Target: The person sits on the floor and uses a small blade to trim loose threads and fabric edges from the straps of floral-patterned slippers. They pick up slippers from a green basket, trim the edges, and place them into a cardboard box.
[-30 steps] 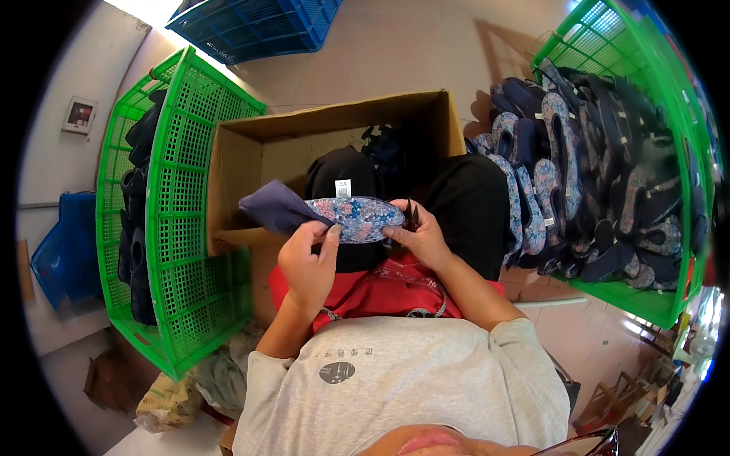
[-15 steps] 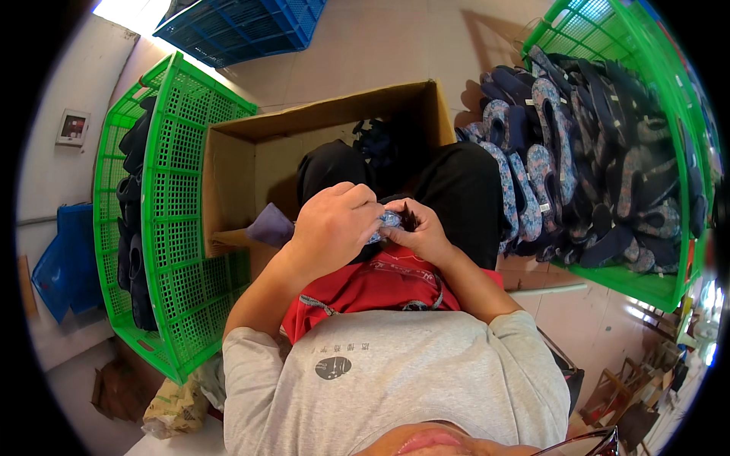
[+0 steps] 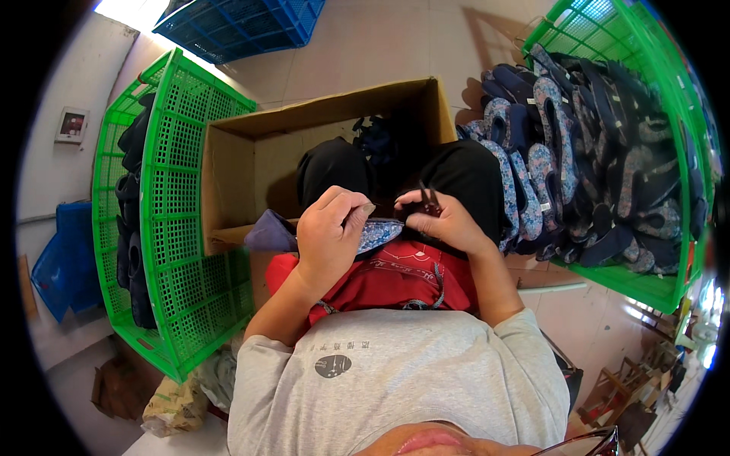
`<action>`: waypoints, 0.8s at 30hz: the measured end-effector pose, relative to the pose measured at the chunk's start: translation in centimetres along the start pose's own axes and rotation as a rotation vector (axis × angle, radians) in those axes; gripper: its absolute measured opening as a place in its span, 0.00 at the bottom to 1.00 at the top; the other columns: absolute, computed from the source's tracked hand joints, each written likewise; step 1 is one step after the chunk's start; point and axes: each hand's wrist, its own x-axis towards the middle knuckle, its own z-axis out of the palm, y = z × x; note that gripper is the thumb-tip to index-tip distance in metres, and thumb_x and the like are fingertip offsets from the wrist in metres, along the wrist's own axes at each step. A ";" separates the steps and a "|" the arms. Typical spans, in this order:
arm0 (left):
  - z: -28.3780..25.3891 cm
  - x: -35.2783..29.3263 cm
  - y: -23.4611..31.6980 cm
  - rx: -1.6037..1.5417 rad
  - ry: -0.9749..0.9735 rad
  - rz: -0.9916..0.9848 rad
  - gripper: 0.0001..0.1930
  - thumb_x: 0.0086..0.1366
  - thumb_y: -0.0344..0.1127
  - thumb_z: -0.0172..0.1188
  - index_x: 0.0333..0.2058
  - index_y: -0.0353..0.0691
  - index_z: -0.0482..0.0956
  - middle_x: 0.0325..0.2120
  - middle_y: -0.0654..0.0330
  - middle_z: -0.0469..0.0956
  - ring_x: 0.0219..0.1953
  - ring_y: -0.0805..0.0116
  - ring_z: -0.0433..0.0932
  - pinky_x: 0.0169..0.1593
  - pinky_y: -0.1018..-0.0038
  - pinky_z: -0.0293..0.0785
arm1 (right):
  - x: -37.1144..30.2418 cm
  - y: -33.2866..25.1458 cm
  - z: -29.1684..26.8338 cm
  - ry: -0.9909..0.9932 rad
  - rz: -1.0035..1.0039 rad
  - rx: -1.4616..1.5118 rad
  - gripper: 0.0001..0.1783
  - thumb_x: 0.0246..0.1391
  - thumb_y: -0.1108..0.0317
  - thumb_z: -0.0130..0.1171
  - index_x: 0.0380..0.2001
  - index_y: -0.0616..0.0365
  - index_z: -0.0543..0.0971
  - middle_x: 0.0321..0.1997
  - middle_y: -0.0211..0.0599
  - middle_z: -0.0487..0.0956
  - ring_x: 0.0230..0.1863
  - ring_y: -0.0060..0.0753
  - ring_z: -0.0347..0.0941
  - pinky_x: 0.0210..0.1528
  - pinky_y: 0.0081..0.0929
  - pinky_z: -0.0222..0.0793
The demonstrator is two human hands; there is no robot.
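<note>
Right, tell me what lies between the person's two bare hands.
The head view shows the tapered, blue floral end of a fabric piece, reaching from the left hand toward the right hand; whether it touches the right is unclear.

Floor was pale pinkish tile (image 3: 372, 57), thin joint lines showing, with a dark shadow (image 3: 487, 45) across it near the right-hand green crate (image 3: 646, 289). That crate sat right on the tiles, next to a pale strip (image 3: 551, 289) lying there too. An open cardboard box (image 3: 232, 163) was on the floor in the middle. The left-hand green mesh crate (image 3: 190, 190) stood just beside it, though I couldn't really see its base. Further off there was a blue crate (image 3: 243, 30), and some wooden stool-looking thing (image 3: 617, 389) lower right.
</note>
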 end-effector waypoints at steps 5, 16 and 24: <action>0.7 -0.5 0.0 -0.027 0.042 -0.026 0.03 0.61 0.24 0.65 0.33 0.34 0.78 0.26 0.59 0.75 0.26 0.70 0.74 0.32 0.77 0.70 | 0.2 -0.7 -0.7 0.044 0.029 0.032 0.26 0.69 0.50 0.49 0.59 0.59 0.72 0.39 0.29 0.80 0.27 0.10 0.66 0.27 0.09 0.60; 0.6 -0.5 0.2 -0.088 0.052 -0.114 0.04 0.65 0.27 0.63 0.34 0.33 0.78 0.24 0.62 0.73 0.26 0.75 0.72 0.33 0.78 0.69 | 1.7 -1.0 0.1 -0.145 -0.241 -0.427 0.22 0.62 0.52 0.58 0.50 0.57 0.76 0.40 0.36 0.81 0.38 0.32 0.72 0.49 0.29 0.69; 0.9 -0.4 -0.4 -0.199 0.031 -0.179 0.04 0.65 0.28 0.63 0.35 0.33 0.78 0.25 0.65 0.75 0.27 0.79 0.72 0.34 0.81 0.70 | 2.1 -3.0 0.6 -0.200 -0.239 -0.551 0.16 0.58 0.58 0.63 0.45 0.54 0.81 0.39 0.36 0.82 0.39 0.38 0.73 0.51 0.33 0.68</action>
